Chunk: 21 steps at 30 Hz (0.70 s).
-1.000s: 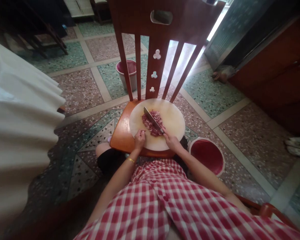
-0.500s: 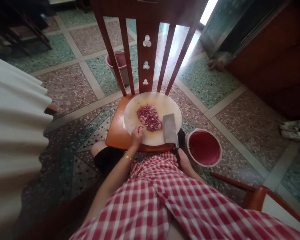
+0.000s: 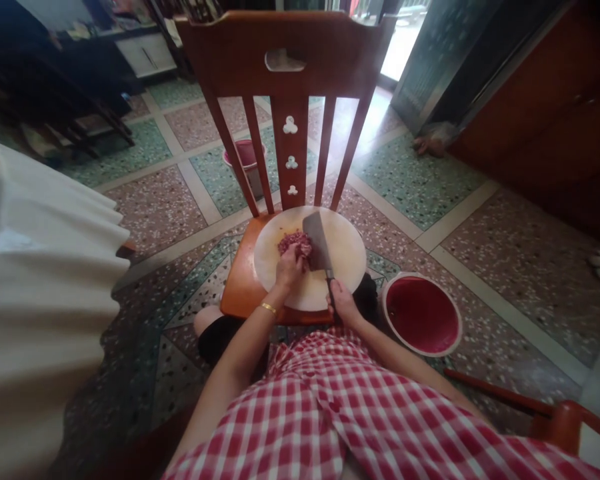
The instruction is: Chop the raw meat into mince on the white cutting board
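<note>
On a round white cutting board (image 3: 347,247) lies a small heap of dark red chopped meat (image 3: 296,241). My left hand (image 3: 289,268), a gold bracelet at its wrist, reaches onto the near side of the heap with its fingers curled into the meat; the fingertips are partly hidden. A broad-bladed cleaver (image 3: 319,241) stands with its blade against the right side of the heap, tilted on the board. Its dark handle is gripped in my right hand (image 3: 344,301), near the board's front right edge.
The board rests on a wooden chair (image 3: 245,283) with a slatted backrest. To the right on the floor stands a red-lined bucket (image 3: 423,317). Behind the slats is another bin (image 3: 247,153). A pale draped cloth (image 3: 55,267) hangs at left.
The cleaver has moved from the board's front right onto the meat's right side. My left hand has moved from the board's near edge onto the meat, and the heap looks more compact. The view has tilted up.
</note>
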Each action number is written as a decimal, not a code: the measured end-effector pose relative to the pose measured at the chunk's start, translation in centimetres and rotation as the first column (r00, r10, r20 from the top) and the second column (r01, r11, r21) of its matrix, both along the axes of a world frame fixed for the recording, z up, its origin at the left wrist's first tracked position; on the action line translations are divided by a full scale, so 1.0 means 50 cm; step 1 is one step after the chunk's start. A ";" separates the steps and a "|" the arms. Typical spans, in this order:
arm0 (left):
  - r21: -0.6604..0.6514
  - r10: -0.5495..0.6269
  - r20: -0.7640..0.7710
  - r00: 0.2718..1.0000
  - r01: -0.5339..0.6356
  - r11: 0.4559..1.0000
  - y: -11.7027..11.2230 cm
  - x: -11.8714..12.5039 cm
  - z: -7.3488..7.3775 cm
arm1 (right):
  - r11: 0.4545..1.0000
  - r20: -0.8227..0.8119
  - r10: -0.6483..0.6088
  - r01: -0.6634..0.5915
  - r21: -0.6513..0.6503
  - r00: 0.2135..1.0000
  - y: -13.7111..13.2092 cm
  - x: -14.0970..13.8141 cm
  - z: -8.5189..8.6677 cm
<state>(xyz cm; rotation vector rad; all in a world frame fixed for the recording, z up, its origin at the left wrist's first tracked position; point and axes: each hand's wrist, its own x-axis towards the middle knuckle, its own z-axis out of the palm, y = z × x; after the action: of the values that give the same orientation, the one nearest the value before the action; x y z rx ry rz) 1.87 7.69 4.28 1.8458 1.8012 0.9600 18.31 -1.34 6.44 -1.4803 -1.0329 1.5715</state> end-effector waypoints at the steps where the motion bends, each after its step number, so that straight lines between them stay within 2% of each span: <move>1: -0.007 0.038 0.012 0.999 -0.038 0.999 0.013 -0.009 0.005 | 0.998 0.087 0.029 -0.034 0.059 0.996 0.017 -0.001 0.005; 2: -0.016 0.066 0.016 0.998 -0.066 0.998 0.024 -0.017 0.008 | 0.989 0.195 0.054 -0.078 0.122 0.979 0.034 0.000 0.009; 4: -0.026 0.085 0.007 0.996 -0.085 0.996 0.036 -0.033 0.008 | 0.956 0.433 0.090 -0.199 0.215 0.897 0.061 0.006 0.016; 7: -0.022 0.095 0.009 0.995 -0.095 0.995 0.028 -0.047 -0.005 | 0.905 0.639 0.127 -0.352 0.239 0.758 0.081 0.021 0.037; 9: -0.008 0.127 0.055 0.990 -0.126 0.992 0.008 -0.051 -0.017 | 0.882 0.650 0.123 -0.383 0.275 0.750 0.083 0.030 0.073; 11: 0.018 0.164 0.119 0.979 -0.167 0.986 -0.019 -0.052 -0.028 | 0.846 0.620 0.074 -0.378 0.376 0.781 0.083 0.035 0.126; 13: 0.049 0.195 0.170 0.966 -0.206 0.977 -0.047 -0.052 -0.037 | 0.786 0.590 0.012 -0.372 0.493 0.807 0.085 0.032 0.180; 15: 0.061 0.222 0.205 0.953 -0.238 0.969 -0.073 -0.052 -0.044 | 0.708 0.570 -0.038 -0.381 0.595 0.821 0.090 0.022 0.207; 17: 0.063 0.245 0.242 0.939 -0.267 0.962 -0.092 -0.054 -0.051 | 0.671 0.601 -0.035 -0.427 0.606 0.799 0.095 0.010 0.194; 18: 0.060 0.253 0.265 0.930 -0.278 0.959 -0.100 -0.056 -0.054 | 0.686 0.647 -0.001 -0.470 0.556 0.763 0.096 0.004 0.174; 21: 0.044 0.275 0.335 0.901 -0.306 0.951 -0.112 -0.060 -0.060 | 0.773 0.794 0.195 -0.589 0.237 0.576 0.094 -0.005 0.107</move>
<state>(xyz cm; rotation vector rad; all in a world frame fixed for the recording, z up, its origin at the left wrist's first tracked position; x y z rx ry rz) -1.11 2.10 1.29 1.3834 1.8755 1.3926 18.05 3.36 11.80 -1.5841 -2.2132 0.7926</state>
